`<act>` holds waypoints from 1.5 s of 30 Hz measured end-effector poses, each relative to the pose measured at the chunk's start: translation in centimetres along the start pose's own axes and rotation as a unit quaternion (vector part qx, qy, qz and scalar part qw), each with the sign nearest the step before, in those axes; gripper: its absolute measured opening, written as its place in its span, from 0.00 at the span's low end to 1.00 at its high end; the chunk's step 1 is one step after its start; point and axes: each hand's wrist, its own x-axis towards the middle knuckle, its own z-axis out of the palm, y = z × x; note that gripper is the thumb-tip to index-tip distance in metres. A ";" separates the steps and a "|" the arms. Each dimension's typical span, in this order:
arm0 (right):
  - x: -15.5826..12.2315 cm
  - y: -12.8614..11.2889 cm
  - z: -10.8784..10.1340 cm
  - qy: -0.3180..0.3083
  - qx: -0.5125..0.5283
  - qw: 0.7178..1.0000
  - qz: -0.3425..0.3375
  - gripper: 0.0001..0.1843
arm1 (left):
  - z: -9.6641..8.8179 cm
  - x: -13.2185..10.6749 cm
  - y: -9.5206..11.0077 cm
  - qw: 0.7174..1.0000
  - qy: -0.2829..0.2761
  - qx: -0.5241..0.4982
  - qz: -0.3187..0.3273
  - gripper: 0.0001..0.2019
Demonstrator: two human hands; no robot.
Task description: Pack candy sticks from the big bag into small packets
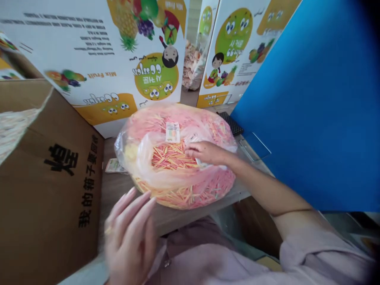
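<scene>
A large clear plastic bag (142,158) sits on the table, its mouth rolled open around many thin pink and yellow sticks (172,156). My right hand (204,152) reaches over the right side of that opening with fingers bent and close together; whatever they may hold is hidden. Beside its fingers lies a white printed packet (192,138), partly covered. Another small printed packet (172,132) rests on the bag's far side. In front of the bag at the left, my left hand (130,233) is raised, slightly blurred, its fingers stretched out and holding nothing.
At the left stands an open brown carton (65,174) with pale contents. White fruit-printed cartons (101,59) line the back, with a filled clear bag (192,65) between them. A blue panel (320,107) borders the right. A small packet (115,166) lies on the table (115,190).
</scene>
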 end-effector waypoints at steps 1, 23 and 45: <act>-1.1 -0.1 1.1 0.003 0.014 0.999 -0.028 0.17 | 2.0 1.0 -0.2 0.999 -0.024 0.015 0.016 0.27; -5.2 7.3 4.9 0.284 -0.055 0.946 0.148 0.03 | 8.8 2.2 -4.0 0.984 -0.132 0.118 0.036 0.20; -5.1 4.0 1.2 0.366 -0.010 0.928 0.075 0.16 | 9.4 5.2 -2.4 0.965 -0.092 -0.155 -0.192 0.19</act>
